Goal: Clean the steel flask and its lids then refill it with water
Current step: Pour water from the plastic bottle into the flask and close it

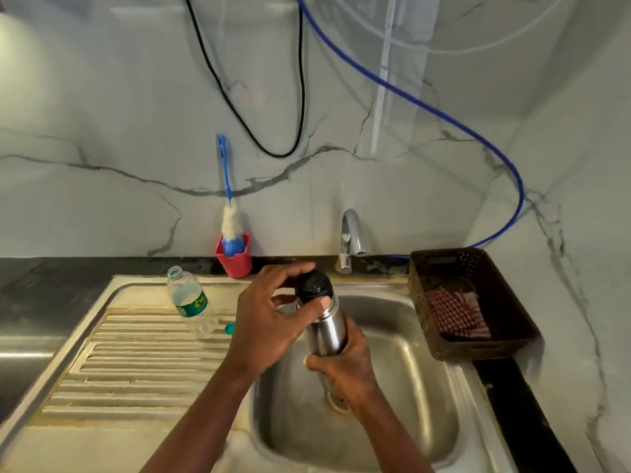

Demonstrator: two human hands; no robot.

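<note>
Over the sink basin [403, 370] I hold a steel flask [326, 331] tilted a little to the left. My right hand [345, 370] grips its lower body from below. My left hand [269, 312] has fingers and thumb curled round the black inner lid [312, 285] on the flask's mouth. The flask's base is hidden behind my right hand. An uncapped plastic water bottle [191, 303] with a green label stands on the drainboard [136, 363], and a small teal cap [229, 328] lies beside it.
A blue-handled bottle brush [229, 220] stands in a red cup [235, 256] at the wall. The steel tap [351, 238] is behind the basin, no water running. A brown basket [478, 302] holding a checked cloth sits right of the sink. Blue and black hoses hang on the marble wall.
</note>
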